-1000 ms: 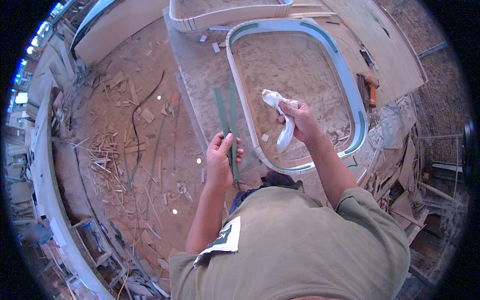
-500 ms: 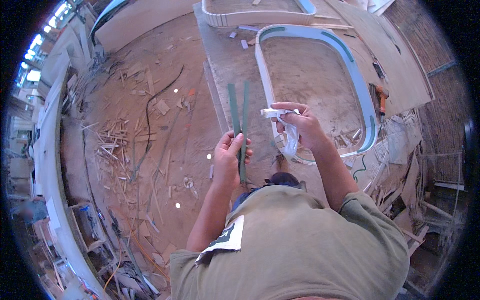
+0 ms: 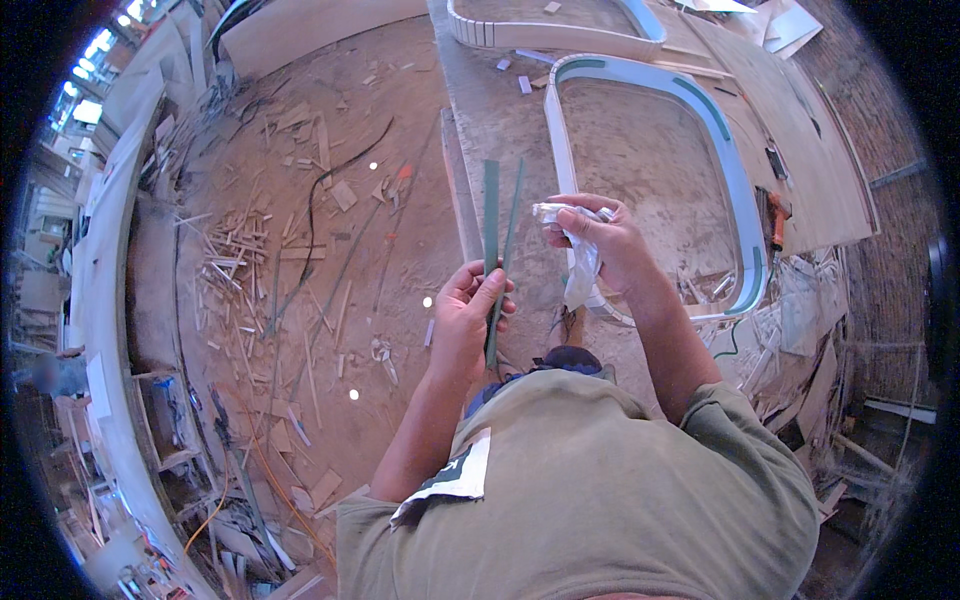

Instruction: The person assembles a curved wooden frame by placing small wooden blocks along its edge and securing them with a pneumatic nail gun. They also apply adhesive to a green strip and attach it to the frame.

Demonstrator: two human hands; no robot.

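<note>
Two narrow green strips (image 3: 491, 212) stand up from my left hand (image 3: 472, 310), whose thumb and fingers are closed round them. The strips spread apart toward their far ends, and their near ends poke out below the fist. A crumpled piece of white plastic film (image 3: 583, 262) is gripped in my right hand (image 3: 618, 245), with a loose tail hanging down. Beyond that hand lies a rounded rectangular frame (image 3: 700, 85) with pale blue inner walls and green strips along parts of them.
A second curved frame (image 3: 490, 35) lies at the far side. An orange power tool (image 3: 777, 218) is right of the near frame. Wood offcuts (image 3: 235, 255) and a black cable (image 3: 318, 185) litter the floor at left. A long pale panel edge (image 3: 130, 300) runs down the left.
The view has shifted, so the frames and floor appear farther right. Both hands keep their grip; the green strips have turned slightly and sit closer to the white film.
</note>
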